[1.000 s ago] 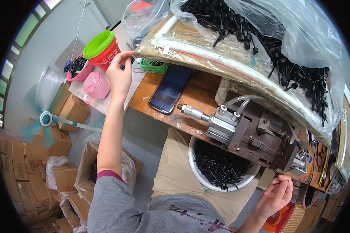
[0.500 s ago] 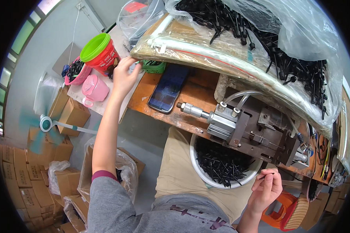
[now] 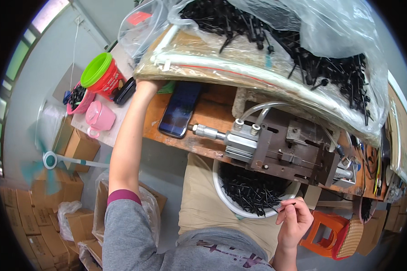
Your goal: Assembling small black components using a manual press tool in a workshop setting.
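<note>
My left hand [image 3: 148, 86] reaches beneath the front left corner of the plastic-covered tray [image 3: 212, 74], and its fingers are hidden there. Beside it a bit of a green basket [image 3: 167, 87] shows, next to a dark phone [image 3: 181, 110] on the wooden bench. My right hand [image 3: 295, 223] is closed in a pinch on a small thin black part [image 3: 290, 204], just right of the white tub [image 3: 217, 192]. That tub sits at my lap, full of thin black pieces [image 3: 253, 194]. More black stemmed parts [image 3: 312, 67] are heaped on the tray above.
A metal fixture [image 3: 294, 151] with an air cylinder [image 3: 242, 144] and clear hoses is on the bench [image 3: 160, 119]. To the left stand a red tub with green rim [image 3: 106, 81], a pink lidded cup [image 3: 100, 116] and a turning fan [image 3: 49, 160]. An orange stool [image 3: 323, 235] is at lower right.
My left hand has gone from the tray's corner to under its edge, hiding the fingers. My right hand, still pinching the small part, has come nearer the white tub. The view has shifted somewhat.
</note>
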The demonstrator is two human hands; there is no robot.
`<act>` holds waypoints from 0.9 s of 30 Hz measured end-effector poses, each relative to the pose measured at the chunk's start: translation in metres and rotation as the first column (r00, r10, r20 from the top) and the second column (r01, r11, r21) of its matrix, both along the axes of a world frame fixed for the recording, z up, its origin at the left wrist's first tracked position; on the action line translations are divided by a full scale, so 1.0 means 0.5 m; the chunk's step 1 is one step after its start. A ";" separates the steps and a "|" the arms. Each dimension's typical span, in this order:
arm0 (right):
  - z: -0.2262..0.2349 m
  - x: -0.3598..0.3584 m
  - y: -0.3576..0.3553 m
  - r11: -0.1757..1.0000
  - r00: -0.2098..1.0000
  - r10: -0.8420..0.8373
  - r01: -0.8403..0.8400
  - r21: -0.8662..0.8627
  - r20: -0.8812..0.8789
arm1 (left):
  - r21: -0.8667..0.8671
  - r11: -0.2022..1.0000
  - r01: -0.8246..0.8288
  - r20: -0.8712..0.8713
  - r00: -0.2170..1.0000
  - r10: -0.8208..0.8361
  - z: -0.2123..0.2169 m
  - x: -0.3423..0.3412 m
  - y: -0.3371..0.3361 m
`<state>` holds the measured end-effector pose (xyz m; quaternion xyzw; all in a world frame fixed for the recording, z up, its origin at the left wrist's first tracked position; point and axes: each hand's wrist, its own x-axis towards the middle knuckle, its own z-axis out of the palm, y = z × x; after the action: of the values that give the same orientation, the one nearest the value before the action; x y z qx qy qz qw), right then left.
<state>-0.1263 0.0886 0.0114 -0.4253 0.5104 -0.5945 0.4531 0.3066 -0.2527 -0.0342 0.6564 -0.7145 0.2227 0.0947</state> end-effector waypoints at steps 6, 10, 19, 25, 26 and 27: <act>-0.004 -0.011 0.001 1.000 0.999 -0.007 0.007 0.008 0.034 | -0.161 0.985 0.065 -0.295 0.949 -0.111 -0.015 -0.015 0.034; -0.001 -0.013 0.004 1.000 0.999 0.002 -0.003 0.003 0.047 | -0.236 0.966 0.108 -0.449 0.869 -0.206 -0.010 -0.033 0.080; -0.007 -0.019 0.005 1.000 0.996 -0.012 0.010 0.018 0.086 | -0.172 0.976 -0.132 -0.544 0.839 0.017 0.038 -0.081 0.195; -0.015 -0.017 -0.001 1.000 0.995 -0.024 0.025 -0.004 0.099 | -0.447 0.895 0.005 -0.611 0.729 -0.309 0.100 -0.192 0.350; -0.013 -0.016 -0.005 0.999 0.990 -0.040 0.041 -0.006 0.132 | -0.438 0.899 0.018 -0.641 0.695 -0.326 0.116 -0.221 0.384; -0.012 -0.016 -0.012 0.998 0.985 -0.064 0.065 -0.001 0.161 | -0.425 0.905 0.035 -0.675 0.654 -0.342 0.124 -0.255 0.413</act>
<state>-0.1341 0.0826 0.0053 -0.3606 0.4839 -0.6428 0.4718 0.1791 -0.0460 0.0276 0.5793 -0.6244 0.0603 0.5204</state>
